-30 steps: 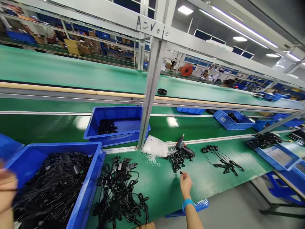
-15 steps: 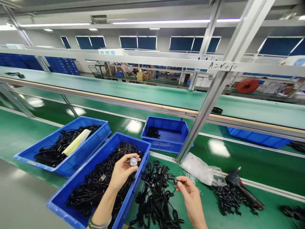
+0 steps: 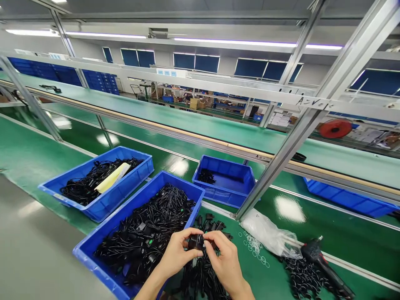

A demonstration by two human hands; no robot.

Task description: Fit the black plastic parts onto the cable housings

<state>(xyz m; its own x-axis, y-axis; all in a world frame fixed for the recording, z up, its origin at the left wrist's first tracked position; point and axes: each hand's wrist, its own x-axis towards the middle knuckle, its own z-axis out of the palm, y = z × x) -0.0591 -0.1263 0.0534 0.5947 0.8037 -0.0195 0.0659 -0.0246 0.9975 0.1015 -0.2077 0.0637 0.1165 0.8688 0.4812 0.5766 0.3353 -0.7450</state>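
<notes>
In front of me, my left hand [image 3: 178, 255] grips a small, dark, blocky part [image 3: 196, 241] between thumb and fingers. My right hand [image 3: 222, 253] meets it from the other side, fingertips pinched at the part's right end; whether they hold a second small piece is hidden. Below both hands lies a heap of black cables with plug-like ends [image 3: 204, 277]. Left of them stands a large blue bin [image 3: 93, 255] full of black corded pieces. Thin white rings [image 3: 253, 246] are scattered on the green bench to the right of my right hand.
Another blue bin [image 3: 75, 204] with black cables and a yellow sheet stands left. A smaller blue bin [image 3: 225, 198] sits behind. To the right are a plastic bag [image 3: 265, 231], small black pieces [image 3: 301, 277] and a black handheld tool [image 3: 328, 264]. A metal post [image 3: 278, 166] rises nearby.
My hands, apart before, have come together over the cable heap. The left hand moved down and right with its part; the right moved left to meet it. The view has shifted slightly.
</notes>
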